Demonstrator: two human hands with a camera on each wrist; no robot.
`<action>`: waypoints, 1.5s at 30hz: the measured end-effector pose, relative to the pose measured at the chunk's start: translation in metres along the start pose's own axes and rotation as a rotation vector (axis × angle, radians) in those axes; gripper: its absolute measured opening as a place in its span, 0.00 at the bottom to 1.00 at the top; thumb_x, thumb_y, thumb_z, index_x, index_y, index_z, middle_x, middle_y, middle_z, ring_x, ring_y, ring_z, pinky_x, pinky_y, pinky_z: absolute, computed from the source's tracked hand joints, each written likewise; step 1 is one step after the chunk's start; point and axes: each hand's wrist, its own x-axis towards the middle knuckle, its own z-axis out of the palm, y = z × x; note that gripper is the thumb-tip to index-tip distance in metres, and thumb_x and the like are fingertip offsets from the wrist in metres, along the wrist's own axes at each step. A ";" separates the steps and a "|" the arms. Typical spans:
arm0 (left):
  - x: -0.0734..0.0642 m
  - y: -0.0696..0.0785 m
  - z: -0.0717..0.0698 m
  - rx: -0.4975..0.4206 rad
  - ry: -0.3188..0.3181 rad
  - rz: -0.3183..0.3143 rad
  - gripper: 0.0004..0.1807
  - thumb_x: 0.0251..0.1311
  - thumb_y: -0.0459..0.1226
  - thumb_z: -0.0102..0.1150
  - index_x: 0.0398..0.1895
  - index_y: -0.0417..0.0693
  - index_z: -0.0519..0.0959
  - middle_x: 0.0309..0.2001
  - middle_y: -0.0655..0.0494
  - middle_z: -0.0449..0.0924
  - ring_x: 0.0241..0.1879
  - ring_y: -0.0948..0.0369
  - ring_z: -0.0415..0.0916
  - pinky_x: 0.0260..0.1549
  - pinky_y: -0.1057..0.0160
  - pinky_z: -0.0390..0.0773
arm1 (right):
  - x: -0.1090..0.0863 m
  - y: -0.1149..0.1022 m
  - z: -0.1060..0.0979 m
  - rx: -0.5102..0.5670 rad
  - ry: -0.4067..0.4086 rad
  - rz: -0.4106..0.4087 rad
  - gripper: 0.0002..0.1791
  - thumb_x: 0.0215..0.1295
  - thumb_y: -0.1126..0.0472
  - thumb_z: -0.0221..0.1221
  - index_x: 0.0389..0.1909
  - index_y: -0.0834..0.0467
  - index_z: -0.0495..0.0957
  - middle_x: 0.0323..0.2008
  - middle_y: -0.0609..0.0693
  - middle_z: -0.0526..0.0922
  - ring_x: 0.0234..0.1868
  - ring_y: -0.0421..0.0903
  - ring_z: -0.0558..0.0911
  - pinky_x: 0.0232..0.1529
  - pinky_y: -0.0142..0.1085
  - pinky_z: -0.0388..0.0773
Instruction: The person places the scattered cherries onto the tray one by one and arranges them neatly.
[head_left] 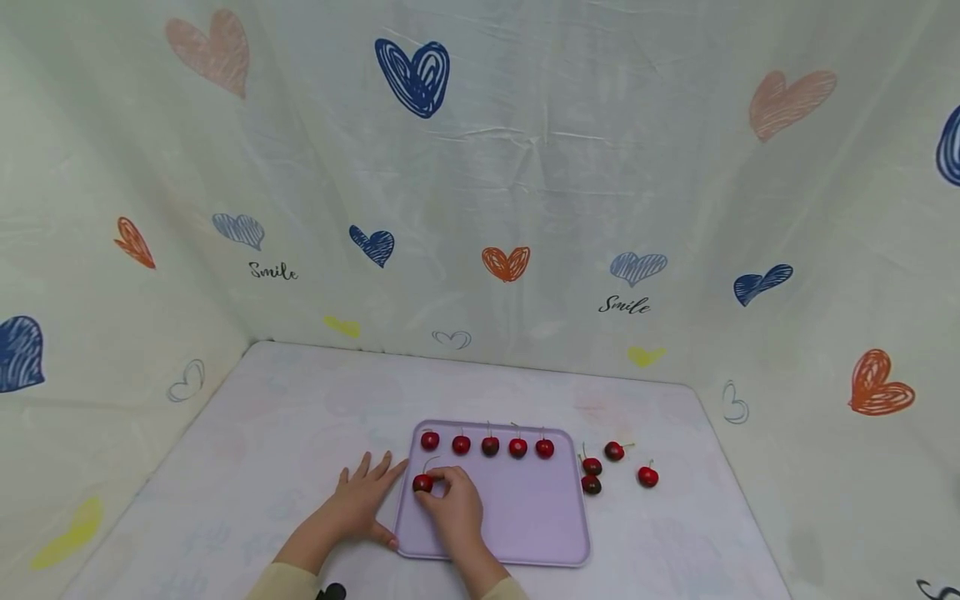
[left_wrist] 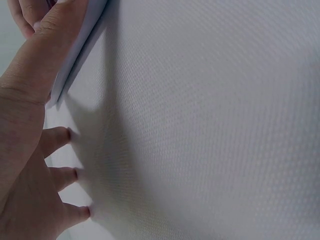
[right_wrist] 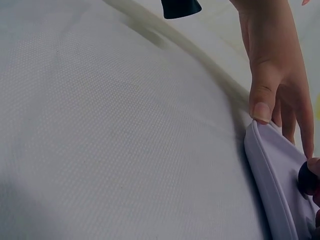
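Currently, one cherry [head_left: 421,483] is pinched by the right hand [head_left: 459,510] near the left edge of a lilac tray [head_left: 532,512], short of the far-edge five-cherry row [head_left: 491,447], while that left edge is touched by the spread left hand [head_left: 360,504], seemingly for steadiness.

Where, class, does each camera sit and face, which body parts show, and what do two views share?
Head: on the head, facing forward and down at tray, cherries and curtain; left hand, right hand and sleeves show.
Left wrist: on that wrist, looking close across the table; left thumb and fingers show at image left.
Right wrist: on that wrist, looking across the table toward the left hand; a fingertip, probably the right hand's, shows at image right.
Shared: head and right-wrist views both show the left thumb at a tray corner.
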 end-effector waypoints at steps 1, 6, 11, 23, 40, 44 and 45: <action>0.000 0.000 0.000 0.001 0.001 0.001 0.65 0.23 0.60 0.80 0.72 0.47 0.63 0.70 0.33 0.58 0.68 0.27 0.46 0.56 0.21 0.47 | 0.000 0.000 0.000 -0.005 0.003 -0.001 0.15 0.43 0.60 0.76 0.35 0.51 0.86 0.30 0.36 0.78 0.26 0.32 0.68 0.26 0.29 0.69; -0.001 0.001 0.000 0.003 0.006 0.004 0.65 0.23 0.60 0.80 0.72 0.47 0.63 0.70 0.33 0.58 0.68 0.27 0.46 0.55 0.21 0.48 | 0.001 -0.001 0.001 -0.043 -0.001 -0.005 0.15 0.44 0.58 0.76 0.35 0.51 0.86 0.30 0.36 0.78 0.26 0.32 0.69 0.27 0.30 0.69; -0.001 0.001 -0.001 0.008 0.011 0.004 0.65 0.23 0.59 0.81 0.72 0.46 0.64 0.70 0.33 0.59 0.68 0.27 0.47 0.55 0.21 0.48 | 0.002 -0.002 0.002 -0.064 -0.015 -0.012 0.15 0.44 0.56 0.76 0.36 0.51 0.85 0.29 0.36 0.78 0.26 0.34 0.70 0.28 0.32 0.69; -0.003 0.001 -0.002 0.011 0.008 0.014 0.64 0.24 0.59 0.81 0.71 0.45 0.63 0.70 0.33 0.58 0.68 0.27 0.47 0.54 0.21 0.49 | 0.001 -0.002 0.003 -0.076 -0.019 -0.013 0.16 0.45 0.55 0.75 0.37 0.51 0.86 0.32 0.38 0.80 0.31 0.36 0.75 0.33 0.34 0.73; 0.000 0.001 0.000 0.015 0.010 0.015 0.64 0.25 0.59 0.81 0.71 0.45 0.64 0.69 0.32 0.59 0.67 0.26 0.48 0.54 0.20 0.49 | 0.003 0.000 0.003 -0.087 0.003 -0.034 0.15 0.45 0.55 0.75 0.36 0.51 0.86 0.33 0.37 0.82 0.33 0.36 0.77 0.37 0.34 0.76; 0.000 0.000 0.000 0.017 0.010 0.017 0.64 0.25 0.59 0.81 0.71 0.45 0.64 0.69 0.32 0.59 0.67 0.26 0.48 0.54 0.20 0.50 | 0.002 0.000 0.003 -0.081 0.001 -0.038 0.14 0.46 0.57 0.75 0.36 0.50 0.86 0.32 0.37 0.81 0.31 0.35 0.75 0.34 0.33 0.74; 0.000 0.000 0.000 0.016 0.011 0.019 0.64 0.25 0.59 0.81 0.71 0.45 0.64 0.69 0.32 0.59 0.67 0.26 0.48 0.54 0.20 0.50 | 0.002 -0.001 0.002 -0.078 0.000 -0.038 0.13 0.46 0.58 0.75 0.36 0.50 0.86 0.31 0.37 0.81 0.31 0.34 0.75 0.33 0.32 0.74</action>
